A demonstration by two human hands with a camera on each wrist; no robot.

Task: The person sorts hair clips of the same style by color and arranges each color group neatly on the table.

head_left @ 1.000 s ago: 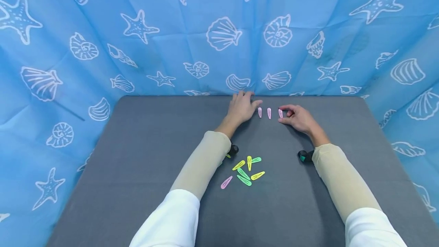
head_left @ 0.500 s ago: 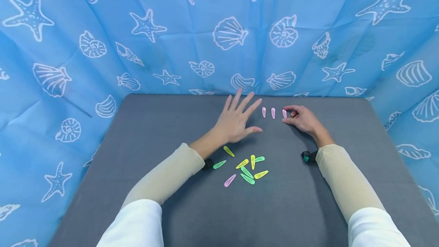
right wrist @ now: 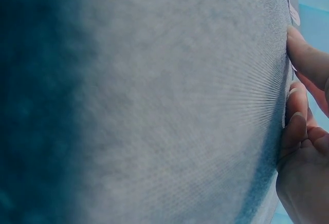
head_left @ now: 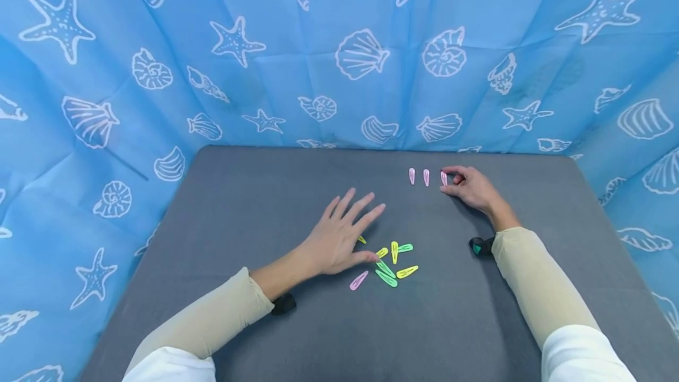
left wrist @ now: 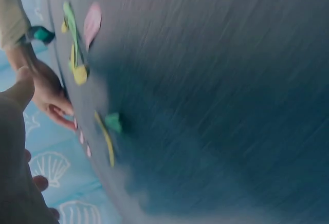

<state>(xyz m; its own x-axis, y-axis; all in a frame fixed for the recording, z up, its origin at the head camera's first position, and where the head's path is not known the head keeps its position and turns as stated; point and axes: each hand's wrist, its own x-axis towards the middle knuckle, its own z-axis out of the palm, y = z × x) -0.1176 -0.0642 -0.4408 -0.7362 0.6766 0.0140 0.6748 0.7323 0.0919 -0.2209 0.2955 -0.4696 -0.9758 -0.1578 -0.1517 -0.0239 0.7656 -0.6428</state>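
My right hand (head_left: pixel 474 188) is at the far side of the table, thumb and index finger at the two ends of a pink snap hair clip (head_left: pixel 444 178). Left of that clip, two more pink hair clips (head_left: pixel 426 178) stand side by side in a row. Fingers spread, my left hand (head_left: pixel 334 243) hovers over the left side of a loose group of clips, holding nothing. In that group are yellow clips (head_left: pixel 407 272), green clips (head_left: pixel 386 278) and one pink clip (head_left: pixel 358 280). The left hand partly covers a yellow clip (head_left: pixel 362 240); a green clip (left wrist: pixel 114 123) shows in the left wrist view.
A grey cloth covers the table (head_left: pixel 254 193). Behind its far edge and along both sides hangs a blue curtain (head_left: pixel 297 63) with white shells and starfish. Black camera mounts (head_left: pixel 481 246) sit at the wrists.
My left hand has left the row of pink clips, spread its fingers and come back left toward the loose clips. The right hand stays at its pink clip. The head view has shifted slightly.
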